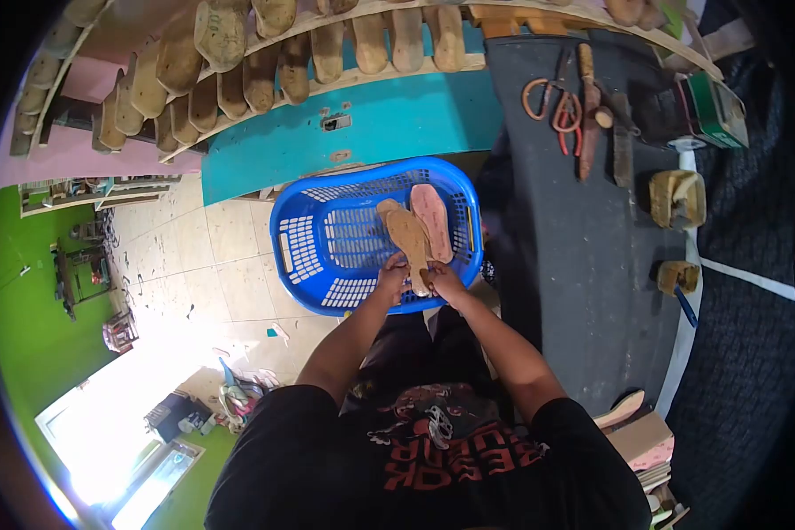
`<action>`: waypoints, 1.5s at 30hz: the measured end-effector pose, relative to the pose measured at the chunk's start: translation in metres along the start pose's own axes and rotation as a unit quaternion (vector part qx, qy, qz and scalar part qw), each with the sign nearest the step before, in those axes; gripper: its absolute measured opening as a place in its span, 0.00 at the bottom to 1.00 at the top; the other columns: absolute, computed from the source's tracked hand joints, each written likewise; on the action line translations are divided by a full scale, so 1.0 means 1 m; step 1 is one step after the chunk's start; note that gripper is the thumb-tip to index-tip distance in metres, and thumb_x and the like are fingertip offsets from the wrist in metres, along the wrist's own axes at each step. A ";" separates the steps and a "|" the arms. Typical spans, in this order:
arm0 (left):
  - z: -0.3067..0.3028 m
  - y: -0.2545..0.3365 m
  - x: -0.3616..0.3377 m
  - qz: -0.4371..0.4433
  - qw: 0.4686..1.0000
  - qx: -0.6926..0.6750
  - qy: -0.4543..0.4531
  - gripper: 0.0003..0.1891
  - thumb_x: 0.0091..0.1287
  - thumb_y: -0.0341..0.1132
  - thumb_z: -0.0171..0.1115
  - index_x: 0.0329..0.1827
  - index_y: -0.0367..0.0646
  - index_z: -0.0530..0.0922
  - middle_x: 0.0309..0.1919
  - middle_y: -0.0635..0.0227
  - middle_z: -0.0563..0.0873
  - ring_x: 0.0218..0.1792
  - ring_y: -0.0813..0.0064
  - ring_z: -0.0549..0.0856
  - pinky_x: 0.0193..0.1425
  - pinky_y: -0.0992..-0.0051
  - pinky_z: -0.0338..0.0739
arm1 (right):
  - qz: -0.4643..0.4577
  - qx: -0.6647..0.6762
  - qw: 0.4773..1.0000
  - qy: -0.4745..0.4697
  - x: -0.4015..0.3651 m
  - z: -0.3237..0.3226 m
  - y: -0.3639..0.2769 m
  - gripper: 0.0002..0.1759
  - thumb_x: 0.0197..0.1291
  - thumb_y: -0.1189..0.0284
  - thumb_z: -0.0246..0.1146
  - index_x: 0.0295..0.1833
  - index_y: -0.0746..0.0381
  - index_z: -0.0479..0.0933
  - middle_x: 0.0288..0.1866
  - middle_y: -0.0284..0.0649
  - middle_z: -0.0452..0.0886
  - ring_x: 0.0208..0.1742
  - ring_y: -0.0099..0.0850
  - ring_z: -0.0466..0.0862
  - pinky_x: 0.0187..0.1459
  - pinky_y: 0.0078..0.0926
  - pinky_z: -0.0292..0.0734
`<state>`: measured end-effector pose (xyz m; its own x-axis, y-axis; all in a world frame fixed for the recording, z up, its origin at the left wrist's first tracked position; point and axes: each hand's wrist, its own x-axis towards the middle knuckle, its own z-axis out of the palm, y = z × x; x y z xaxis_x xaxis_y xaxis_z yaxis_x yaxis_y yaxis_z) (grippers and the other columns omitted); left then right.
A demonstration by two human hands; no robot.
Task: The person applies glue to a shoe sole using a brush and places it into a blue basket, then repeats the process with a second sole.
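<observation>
Over the blue plastic basket (284, 199) I hold a brown shoe sole (405, 231) by its narrow end, the wide end pointing away from me. My left hand (394, 276) has its fingers closed on the left edge of the sole. At the opposite edge, my right hand (445, 281) grips the same narrow end. A pink sole (430, 216) lies in the basket just right of the brown one, which overlaps it in this view.
Wooden shoe lasts (327, 53) line racks above a turquoise panel (397, 128). The dark worktable (548, 256) at right bears scissors (556, 102), a sheathed knife-like tool (589, 132), and a container with a brush (678, 281). Cardboard pieces (640, 442) are stacked near my right side.
</observation>
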<state>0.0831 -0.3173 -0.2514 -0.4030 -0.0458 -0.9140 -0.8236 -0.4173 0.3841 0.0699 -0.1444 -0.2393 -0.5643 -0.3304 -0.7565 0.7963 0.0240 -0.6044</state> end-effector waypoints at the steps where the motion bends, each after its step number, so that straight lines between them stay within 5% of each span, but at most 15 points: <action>1: -0.003 0.000 0.007 -0.002 1.000 -0.013 0.004 0.26 0.74 0.25 0.61 0.73 0.57 0.74 0.58 0.72 0.82 0.54 0.71 0.84 0.52 0.57 0.83 | 0.006 -0.010 1.000 0.006 0.007 0.005 -0.003 0.13 0.73 0.66 0.66 0.54 0.63 0.81 0.25 0.27 0.76 0.22 0.19 0.72 0.23 0.22 0.64; 6: -0.026 0.002 0.051 0.002 1.000 -0.013 0.009 0.31 0.74 0.27 0.62 0.79 0.59 0.69 0.59 0.69 0.82 0.58 0.68 0.84 0.55 0.50 0.82 | 0.010 -0.040 0.999 0.010 0.045 0.017 -0.006 0.14 0.74 0.64 0.66 0.53 0.65 0.81 0.28 0.29 0.80 0.25 0.17 0.74 0.27 0.20 0.66; 9: -0.031 0.016 0.068 -0.015 0.998 0.059 0.001 0.34 0.75 0.31 0.63 0.83 0.61 0.65 0.64 0.65 0.82 0.62 0.63 0.83 0.61 0.41 0.78 | 0.052 -0.036 0.995 0.075 0.062 0.023 -0.003 0.16 0.72 0.67 0.65 0.58 0.67 0.81 0.39 0.39 0.88 0.37 0.26 0.86 0.40 0.25 0.79; 12: -0.025 0.026 0.077 -0.062 0.989 0.124 0.053 0.35 0.75 0.36 0.62 0.85 0.61 0.64 0.69 0.60 0.82 0.69 0.57 0.81 0.67 0.31 0.71 | -0.028 -0.170 0.975 0.138 0.078 0.013 0.018 0.23 0.70 0.71 0.64 0.67 0.68 0.78 0.58 0.50 0.88 0.60 0.39 0.88 0.62 0.33 0.80; 14: -0.024 0.026 0.083 -0.073 0.986 0.138 0.053 0.35 0.74 0.37 0.62 0.85 0.62 0.64 0.70 0.60 0.81 0.69 0.57 0.81 0.68 0.30 0.71 | 0.009 -0.122 0.983 0.140 0.078 0.006 0.028 0.26 0.69 0.73 0.62 0.71 0.67 0.75 0.67 0.52 0.84 0.69 0.43 0.83 0.71 0.36 0.74; 23: -0.007 0.027 0.084 -0.060 0.991 0.112 -0.046 0.36 0.75 0.45 0.57 0.86 0.60 0.60 0.77 0.66 0.75 0.74 0.58 0.76 0.67 0.36 0.72 | -0.029 -0.042 0.991 0.125 0.071 -0.032 0.050 0.28 0.70 0.80 0.59 0.75 0.63 0.71 0.67 0.45 0.84 0.70 0.35 0.82 0.70 0.30 0.76; 27: 0.015 0.029 0.067 -0.063 0.985 0.143 -0.078 0.32 0.74 0.47 0.60 0.82 0.60 0.65 0.63 0.72 0.83 0.64 0.69 0.83 0.59 0.44 0.75 | -0.080 -0.019 0.987 0.138 0.081 -0.028 0.071 0.27 0.68 0.71 0.66 0.72 0.64 0.75 0.60 0.43 0.87 0.63 0.33 0.85 0.61 0.30 0.79; 29: 0.021 0.028 0.064 -0.063 0.983 0.136 -0.105 0.30 0.75 0.45 0.60 0.80 0.59 0.67 0.60 0.70 0.85 0.51 0.72 0.85 0.52 0.52 0.78 | -0.011 -0.013 0.989 0.145 0.038 -0.007 0.006 0.27 0.70 0.67 0.68 0.71 0.64 0.75 0.59 0.46 0.88 0.61 0.36 0.86 0.60 0.31 0.79; 30: 0.023 0.030 0.062 -0.065 0.982 0.132 -0.118 0.28 0.76 0.44 0.60 0.78 0.58 0.68 0.59 0.69 0.85 0.45 0.74 0.86 0.48 0.56 0.80 | -0.039 -0.079 0.989 0.122 0.039 -0.009 0.004 0.26 0.71 0.75 0.57 0.74 0.58 0.71 0.51 0.39 0.86 0.42 0.27 0.85 0.43 0.24 0.81; 33: 0.023 0.034 0.057 -0.038 0.979 0.120 -0.159 0.26 0.78 0.39 0.57 0.78 0.55 0.68 0.57 0.64 0.86 0.28 0.79 0.81 0.33 0.70 0.78 | -0.085 -0.025 0.987 0.133 0.055 -0.008 0.020 0.28 0.71 0.65 0.66 0.72 0.67 0.74 0.58 0.52 0.87 0.59 0.40 0.88 0.59 0.33 0.82; 36: 0.052 0.065 -0.005 -0.045 0.992 0.053 -0.106 0.26 0.79 0.35 0.53 0.80 0.51 0.65 0.56 0.58 0.86 0.21 0.81 0.76 0.24 0.78 0.72 | -0.148 0.007 0.979 0.138 0.090 -0.013 0.051 0.29 0.72 0.68 0.64 0.73 0.69 0.72 0.58 0.52 0.87 0.58 0.39 0.88 0.57 0.31 0.83; 39: 0.033 0.066 0.006 -0.011 0.988 0.028 -0.153 0.28 0.80 0.34 0.50 0.82 0.48 0.61 0.60 0.56 0.85 0.25 0.79 0.78 0.27 0.76 0.75 | -0.154 -0.010 0.984 0.091 0.043 -0.011 -0.004 0.30 0.75 0.76 0.59 0.79 0.70 0.63 0.53 0.45 0.86 0.47 0.29 0.86 0.45 0.27 0.81; 40: 0.033 0.073 -0.004 -0.005 0.985 0.040 -0.168 0.29 0.80 0.35 0.48 0.83 0.46 0.58 0.67 0.55 0.82 0.38 0.72 0.86 0.33 0.73 0.79 | -0.118 0.059 0.989 0.062 0.010 -0.009 -0.033 0.30 0.75 0.76 0.59 0.79 0.68 0.64 0.54 0.44 0.86 0.45 0.28 0.84 0.44 0.27 0.81; 43: 0.037 0.090 -0.029 0.011 0.971 0.117 -0.208 0.31 0.84 0.44 0.43 0.88 0.53 0.52 0.77 0.64 0.77 0.70 0.62 0.80 0.70 0.55 0.75 | -0.138 0.082 0.985 0.059 -0.029 -0.012 -0.063 0.30 0.76 0.76 0.58 0.81 0.65 0.63 0.50 0.40 0.85 0.41 0.26 0.82 0.41 0.26 0.80; 45: 0.042 0.094 -0.042 0.019 0.970 0.116 -0.214 0.30 0.84 0.44 0.43 0.87 0.54 0.55 0.78 0.65 0.76 0.73 0.62 0.79 0.70 0.55 0.75 | -0.158 0.074 0.985 0.019 -0.033 -0.027 -0.056 0.31 0.77 0.75 0.57 0.82 0.63 0.60 0.50 0.39 0.85 0.38 0.25 0.80 0.40 0.24 0.78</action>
<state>0.0060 -0.3161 -0.1711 -0.5224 0.3450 -0.7798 -0.8527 -0.2054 0.4803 0.0379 -0.1095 -0.1869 -0.7943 -0.2640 -0.5472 0.6013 -0.2123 -0.7703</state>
